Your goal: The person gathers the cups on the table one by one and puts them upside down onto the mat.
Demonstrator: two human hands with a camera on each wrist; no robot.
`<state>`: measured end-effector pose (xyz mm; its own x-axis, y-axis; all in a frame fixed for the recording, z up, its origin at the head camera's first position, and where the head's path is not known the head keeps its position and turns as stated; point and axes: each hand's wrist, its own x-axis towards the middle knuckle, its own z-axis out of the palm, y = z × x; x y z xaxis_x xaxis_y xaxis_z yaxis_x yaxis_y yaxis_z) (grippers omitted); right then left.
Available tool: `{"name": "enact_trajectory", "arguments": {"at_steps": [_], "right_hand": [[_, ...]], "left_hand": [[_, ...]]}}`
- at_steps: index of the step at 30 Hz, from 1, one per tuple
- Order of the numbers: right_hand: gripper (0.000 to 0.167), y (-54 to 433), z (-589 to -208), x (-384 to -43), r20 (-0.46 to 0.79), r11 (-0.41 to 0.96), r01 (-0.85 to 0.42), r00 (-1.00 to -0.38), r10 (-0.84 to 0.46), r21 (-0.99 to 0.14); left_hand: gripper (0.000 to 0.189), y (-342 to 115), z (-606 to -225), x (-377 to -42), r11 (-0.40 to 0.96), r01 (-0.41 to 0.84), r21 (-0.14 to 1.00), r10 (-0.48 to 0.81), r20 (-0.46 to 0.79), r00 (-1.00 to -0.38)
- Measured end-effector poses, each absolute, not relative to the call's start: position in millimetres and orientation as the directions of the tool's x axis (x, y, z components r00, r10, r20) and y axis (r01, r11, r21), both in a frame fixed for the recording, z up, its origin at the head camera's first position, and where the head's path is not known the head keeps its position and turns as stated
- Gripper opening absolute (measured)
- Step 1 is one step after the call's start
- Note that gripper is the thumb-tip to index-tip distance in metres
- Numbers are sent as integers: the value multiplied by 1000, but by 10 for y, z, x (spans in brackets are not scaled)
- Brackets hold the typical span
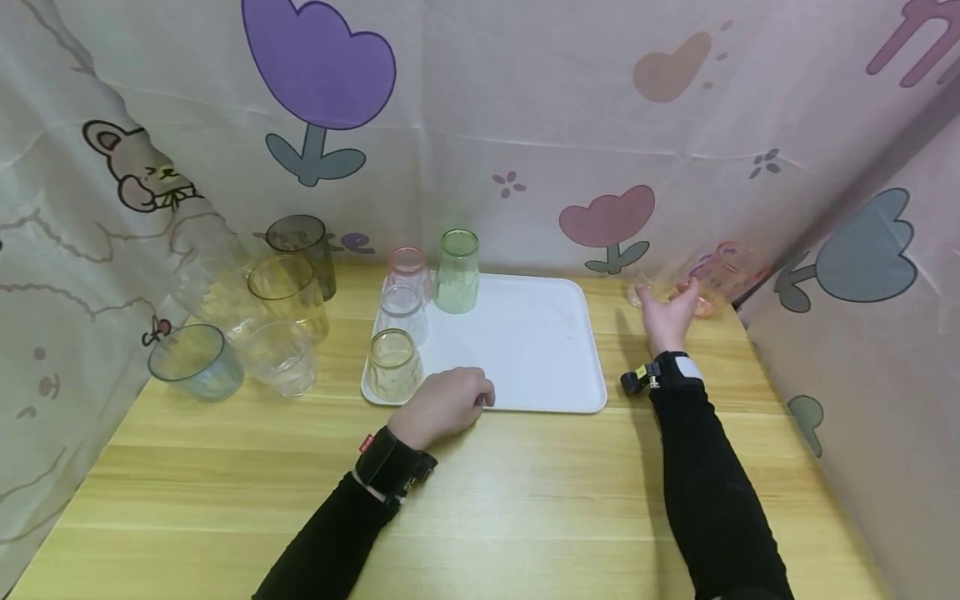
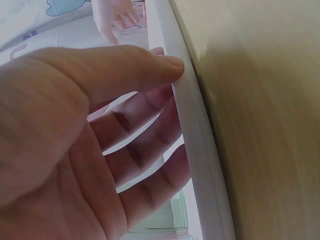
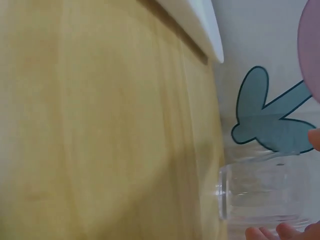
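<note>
In the head view my left hand [image 1: 447,404] rests at the front edge of a white tray [image 1: 525,350], fingers loosely bent. From the left wrist, the thumb lies over the tray's rim, with the other fingertips against its inner side. At the back right, my right hand [image 1: 670,318] reaches out with thumb and fingers spread around a small clear glass [image 3: 262,192]. A gap shows between thumb and glass in the right wrist view; finger contact is unclear. Along the tray's left side stand a yellowish glass [image 1: 395,367], a clear glass [image 1: 403,312], a pink glass [image 1: 410,273] and a tall green glass [image 1: 457,273].
On the table's left are a bluish glass [image 1: 198,367], a clear tumbler [image 1: 283,362], an amber glass [image 1: 288,296] and a dark grey glass [image 1: 307,246], among other clear ones. Pink-orange glassware [image 1: 733,262] stands in the back right corner. Patterned curtain [image 1: 480,100] borders the table.
</note>
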<state>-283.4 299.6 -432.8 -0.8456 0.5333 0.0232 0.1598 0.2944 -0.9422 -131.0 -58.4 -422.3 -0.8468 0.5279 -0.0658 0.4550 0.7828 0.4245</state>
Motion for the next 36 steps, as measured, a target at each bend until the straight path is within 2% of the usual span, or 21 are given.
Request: {"name": "enact_trajectory", "arguments": {"at_steps": [14, 18, 26, 36], "right_hand": [[111, 3082, -4379, -3045, -83, 248, 230, -869, 487, -941], [108, 3094, -4399, -3097, -84, 254, 234, -869, 488, -939], [89, 3096, -4406, -3113, -53, 262, 212, -860, 507, -942], [88, 3093, -4415, -3019, -56, 260, 205, -872, 487, -944]], "left_hand": [[17, -581, -4235, -1326, 788, 439, 430, 522, -90, -848], [17, -585, -4238, -1330, 790, 441, 426, 521, -85, -850], [17, -585, -4221, -1331, 788, 437, 433, 521, -92, -849], [17, -594, -4228, -1330, 784, 440, 438, 524, -88, -847]]}}
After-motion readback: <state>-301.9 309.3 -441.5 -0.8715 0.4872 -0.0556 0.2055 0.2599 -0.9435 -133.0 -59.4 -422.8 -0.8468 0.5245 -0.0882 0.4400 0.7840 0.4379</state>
